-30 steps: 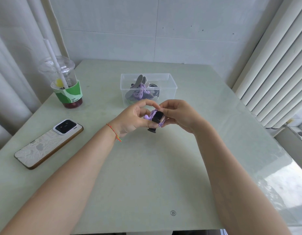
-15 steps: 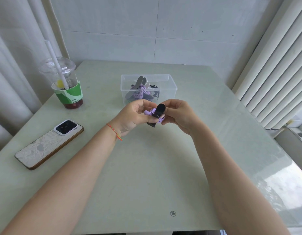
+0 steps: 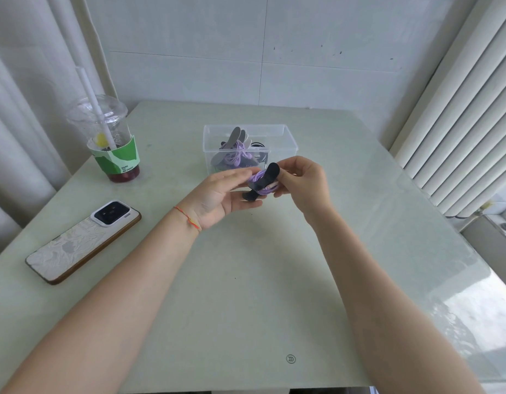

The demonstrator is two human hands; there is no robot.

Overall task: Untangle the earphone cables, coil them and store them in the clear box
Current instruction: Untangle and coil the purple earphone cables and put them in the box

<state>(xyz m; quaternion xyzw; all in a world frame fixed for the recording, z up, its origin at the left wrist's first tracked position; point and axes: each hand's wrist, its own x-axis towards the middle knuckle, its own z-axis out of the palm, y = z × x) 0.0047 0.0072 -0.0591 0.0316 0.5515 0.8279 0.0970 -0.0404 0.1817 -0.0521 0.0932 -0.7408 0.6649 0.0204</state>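
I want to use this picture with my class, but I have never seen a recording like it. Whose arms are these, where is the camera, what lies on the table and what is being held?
No machine here: the arms belong to a person wearing a camera on the head, looking forward and down. The right hand pinches a coiled purple earphone cable wrapped with a black strap. The left hand is open, its straight fingers beside the coil. On the pale green table stands a clear plastic box holding more purple cable and grey straps. On the left stand a clear lidded plastic drink cup with a green sleeve and a white straw, and nearer lies a white-backed phone, face down.
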